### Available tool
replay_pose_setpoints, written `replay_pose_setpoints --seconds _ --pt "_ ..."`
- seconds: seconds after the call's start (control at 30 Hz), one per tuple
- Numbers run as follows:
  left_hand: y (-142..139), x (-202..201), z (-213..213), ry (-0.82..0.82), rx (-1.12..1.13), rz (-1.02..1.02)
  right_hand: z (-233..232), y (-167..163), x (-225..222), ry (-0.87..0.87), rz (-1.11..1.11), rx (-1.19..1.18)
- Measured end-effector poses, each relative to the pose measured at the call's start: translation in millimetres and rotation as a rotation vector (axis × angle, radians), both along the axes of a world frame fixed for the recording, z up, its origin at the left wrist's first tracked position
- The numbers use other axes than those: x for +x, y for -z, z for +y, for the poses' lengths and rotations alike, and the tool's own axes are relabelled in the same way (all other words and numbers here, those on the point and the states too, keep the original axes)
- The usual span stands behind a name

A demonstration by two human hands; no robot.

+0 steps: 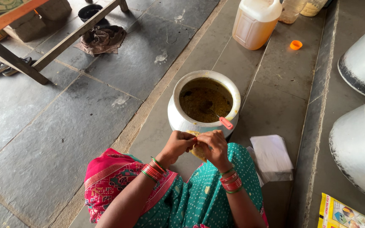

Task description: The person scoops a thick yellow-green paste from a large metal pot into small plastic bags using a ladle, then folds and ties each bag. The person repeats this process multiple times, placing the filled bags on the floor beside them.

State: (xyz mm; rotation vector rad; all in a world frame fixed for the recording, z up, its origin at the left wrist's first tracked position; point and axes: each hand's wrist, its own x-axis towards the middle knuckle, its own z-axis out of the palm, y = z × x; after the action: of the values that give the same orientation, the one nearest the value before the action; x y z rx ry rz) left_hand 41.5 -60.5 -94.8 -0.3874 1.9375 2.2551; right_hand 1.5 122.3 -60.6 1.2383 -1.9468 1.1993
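Both hands — left hand (178,145), right hand (213,145) — close their fingers on a yellowish lump (198,150); white pot (182,120) at twelve o'clock.

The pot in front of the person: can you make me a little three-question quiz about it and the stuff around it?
1. True or false: the metal pot is empty.
2. Which lies on the stone floor beside the big jug? A) an orange cap B) a blue cup
3. What do the left hand and right hand hold between them?

Key: 1 false, it holds brownish liquid. 2 A. 3 a small yellowish piece of food.
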Motion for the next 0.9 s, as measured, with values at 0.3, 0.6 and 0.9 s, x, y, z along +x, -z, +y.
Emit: replay_pose_setpoints --seconds 0.3,0.6,0.9 --pt "-16 9 16 -0.288 -0.659 0.253 -12 3 4 -0.033 -0.092 0.047" --pt "-33 10 20 -0.453 -0.783 0.419 -11 9 8 0.002 -0.179 -0.086" --pt "10 -8 24 -0.218 -0.034 0.122 8 15 -4 0.02 -0.366 -0.119"
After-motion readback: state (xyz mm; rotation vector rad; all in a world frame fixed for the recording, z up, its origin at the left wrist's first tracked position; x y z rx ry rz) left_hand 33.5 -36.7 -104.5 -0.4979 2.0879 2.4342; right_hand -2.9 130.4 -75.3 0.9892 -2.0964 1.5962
